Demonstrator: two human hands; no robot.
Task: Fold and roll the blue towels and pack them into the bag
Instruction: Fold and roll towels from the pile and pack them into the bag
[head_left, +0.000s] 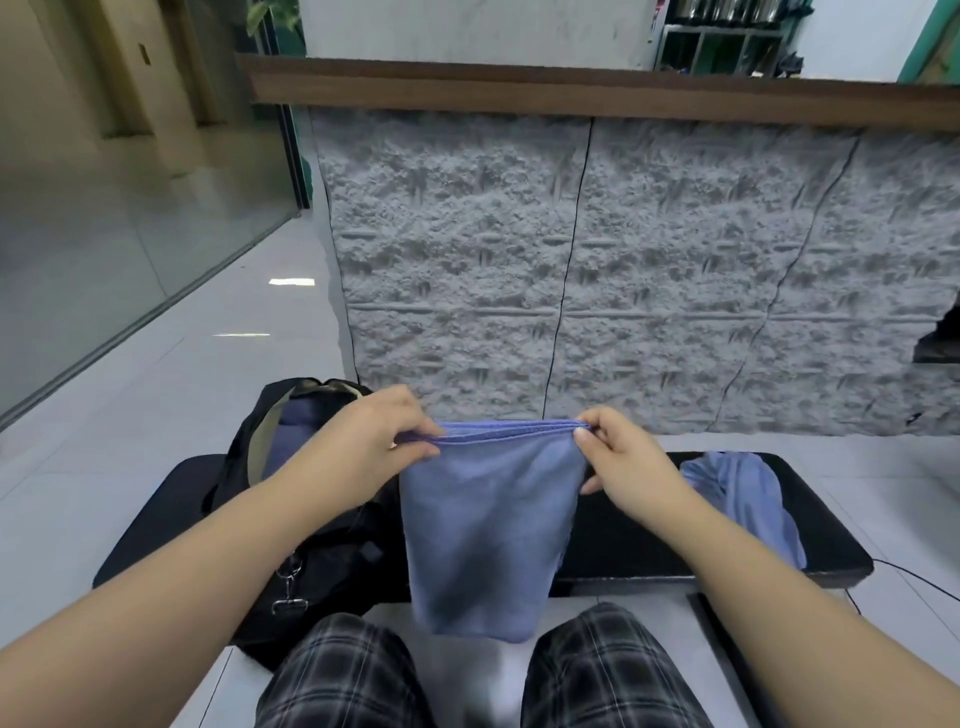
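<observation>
Plaid-trousered knees (478, 675) nearest the lens, at the bottom edge, parted, with pale floor between. Just above them, hanging in the air, a folded blue towel (488, 530), held up by its top edge and dropping straight down, lower end level with the knees. Left hand (382, 441) pinching the top-left corner, fingers curled over the stacked edges; right hand (618, 457) pinching the top-right corner, thumb in front, fingers curled behind. Top edge pulled taut and level between the two grips, several layers showing along it, so apparently folded more than once already. Long axis vertical, running down and away from both hands, toward the lap. Behind the towel, a black padded bench (649, 545) lying crosswise. On its left end, touching the left forearm's side of the scene, a black duffel bag (311, 545), mouth open toward the far side, with blue cloth (288, 436) already inside. On the right end of the bench, well apart from the bag, another blue towel (743, 499) in a loose crumpled heap. Rough grey stone-faced wall (597, 270) beyond. Likely next: laying the hanging length flat and rolling along that long axis, then over to the bag, nearer the left hand.
</observation>
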